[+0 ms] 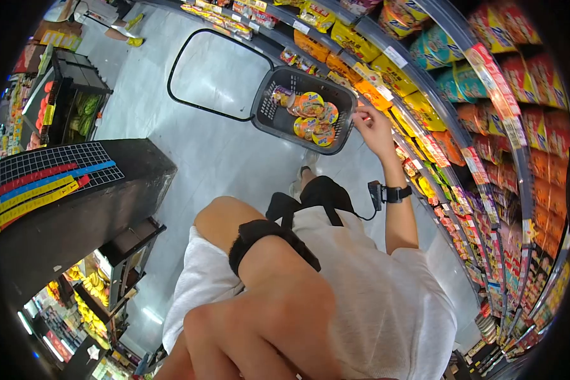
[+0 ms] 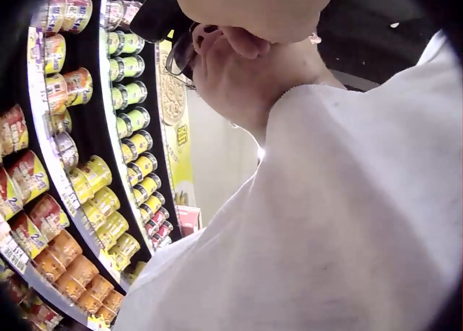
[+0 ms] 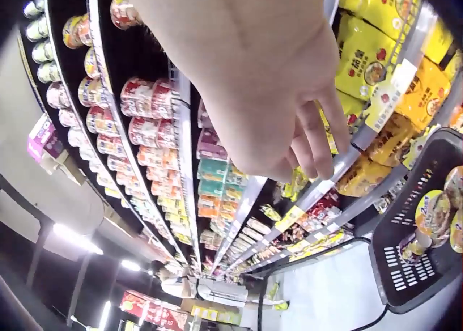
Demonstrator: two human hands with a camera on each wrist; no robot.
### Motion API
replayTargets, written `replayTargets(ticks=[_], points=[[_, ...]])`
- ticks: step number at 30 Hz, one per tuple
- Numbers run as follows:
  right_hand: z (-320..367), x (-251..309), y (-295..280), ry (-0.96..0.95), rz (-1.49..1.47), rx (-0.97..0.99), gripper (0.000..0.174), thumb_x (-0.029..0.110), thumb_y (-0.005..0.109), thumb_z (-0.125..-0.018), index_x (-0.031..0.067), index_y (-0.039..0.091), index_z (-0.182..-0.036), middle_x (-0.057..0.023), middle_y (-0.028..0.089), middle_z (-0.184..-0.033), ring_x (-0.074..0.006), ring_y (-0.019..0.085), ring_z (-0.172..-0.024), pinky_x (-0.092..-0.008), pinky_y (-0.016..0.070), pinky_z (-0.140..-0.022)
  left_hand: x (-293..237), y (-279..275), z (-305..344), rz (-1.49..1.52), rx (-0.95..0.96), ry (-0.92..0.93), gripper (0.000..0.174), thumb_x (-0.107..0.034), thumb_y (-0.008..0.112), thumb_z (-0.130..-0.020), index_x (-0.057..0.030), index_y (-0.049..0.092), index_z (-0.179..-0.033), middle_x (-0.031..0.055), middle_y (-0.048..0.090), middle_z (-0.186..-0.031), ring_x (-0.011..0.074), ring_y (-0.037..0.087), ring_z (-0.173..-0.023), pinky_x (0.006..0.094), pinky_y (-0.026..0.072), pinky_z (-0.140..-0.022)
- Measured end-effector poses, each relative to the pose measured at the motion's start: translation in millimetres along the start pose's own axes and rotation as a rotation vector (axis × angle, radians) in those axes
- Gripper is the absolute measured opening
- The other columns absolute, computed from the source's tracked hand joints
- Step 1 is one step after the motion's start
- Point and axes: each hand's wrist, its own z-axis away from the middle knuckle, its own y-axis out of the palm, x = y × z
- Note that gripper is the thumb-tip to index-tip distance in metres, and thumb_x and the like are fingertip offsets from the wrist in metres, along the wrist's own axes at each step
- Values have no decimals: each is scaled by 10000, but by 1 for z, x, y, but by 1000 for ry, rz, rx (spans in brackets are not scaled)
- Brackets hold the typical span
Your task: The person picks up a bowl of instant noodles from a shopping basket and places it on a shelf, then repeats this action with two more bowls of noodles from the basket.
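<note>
A dark grey shopping basket (image 1: 266, 95) on the floor beside the shelves holds several instant noodle cups (image 1: 310, 104), and its long black handle (image 1: 171, 76) stretches out to one side. Beside the basket's shelf-side end is my right hand (image 1: 375, 130), fingers loosely bent around nothing. In the right wrist view that hand (image 3: 289, 128) hangs in front of the shelf fronts, the basket lower right. My left hand (image 1: 253, 323) is raised close to the head camera, its fingertips cut off by the frame's lower edge. The left wrist view shows it (image 2: 253, 5) right at the face.
Curved shelves (image 1: 392, 57) of bagged and cup instant noodles line the right side. On the left stands a dark counter (image 1: 76, 221) with coloured strips on it, near a produce stand (image 1: 76, 95). Another person's leg (image 1: 117, 33) shows at the far upper left.
</note>
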Motion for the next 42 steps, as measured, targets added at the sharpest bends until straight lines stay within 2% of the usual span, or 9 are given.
replayTargets(ticks=[1,3,6,9,16,22,24,31,42], points=[[-11,-6,12,28,45,39,267,210,740,-941,22,697,-1125,-92,755,-905,-158,711,-747,-314,559,-702,7,-12,-17,-153,-197,31,83,-17,555,-964,-66,578,-1026,104,629,-720,199,582,-524,349,485,-447],[-37,-24,37,92,126,115,253,268,725,-943,63,714,-1089,-100,775,-962,-229,758,-814,-368,578,-723,12,-41,-22,-309,-404,46,332,-41,632,-954,-70,594,-1283,59,583,-698,150,545,-523,315,504,-447],[-68,-62,74,55,174,128,259,278,719,-941,68,719,-1092,-100,777,-968,-263,763,-835,-380,581,-730,6,-88,-6,-666,-451,150,331,-164,638,-994,-80,572,-1308,105,630,-739,215,583,-529,342,548,-472],[-91,-83,99,184,128,154,280,290,720,-931,70,720,-1104,-115,776,-980,-312,754,-846,-397,583,-757,-43,-167,33,-885,-439,-324,254,-248,695,-967,-65,639,-1135,53,658,-753,147,614,-579,262,511,-553],[-97,-182,169,318,121,112,288,267,716,-940,35,714,-1111,-116,774,-953,-280,759,-844,-373,582,-751,-57,-357,266,-1396,-727,-731,94,-24,678,-976,47,630,-1014,109,722,-829,136,678,-681,249,525,-619],[-123,-279,233,541,290,190,330,224,741,-943,28,684,-1202,-139,751,-1097,-220,745,-968,-339,584,-794,-71,-414,539,-988,-1170,-1771,395,-395,614,-1052,-5,657,-1096,41,696,-849,92,633,-702,253,505,-620],[-128,-309,244,517,347,245,419,236,767,-930,28,641,-1271,-137,721,-1198,-230,724,-1036,-357,579,-845,-71,-412,604,-1035,-968,-2035,450,-443,602,-1047,-3,669,-1114,69,720,-877,142,671,-750,292,538,-678],[-154,-386,275,554,-85,122,665,236,819,-885,81,510,-1454,-195,574,-1428,-318,585,-1297,-376,550,-971,-53,-392,720,-730,-943,-2188,712,-460,684,-998,28,496,-1481,214,645,-1357,244,667,-1168,357,532,-974],[-164,-447,289,514,-269,264,924,157,829,-880,59,271,-1610,-220,441,-1551,-317,470,-1415,-399,427,-1139,-20,-391,750,-429,-1323,-1863,831,-364,688,-1019,-87,230,-1655,104,631,-1372,168,647,-1133,244,501,-945]])
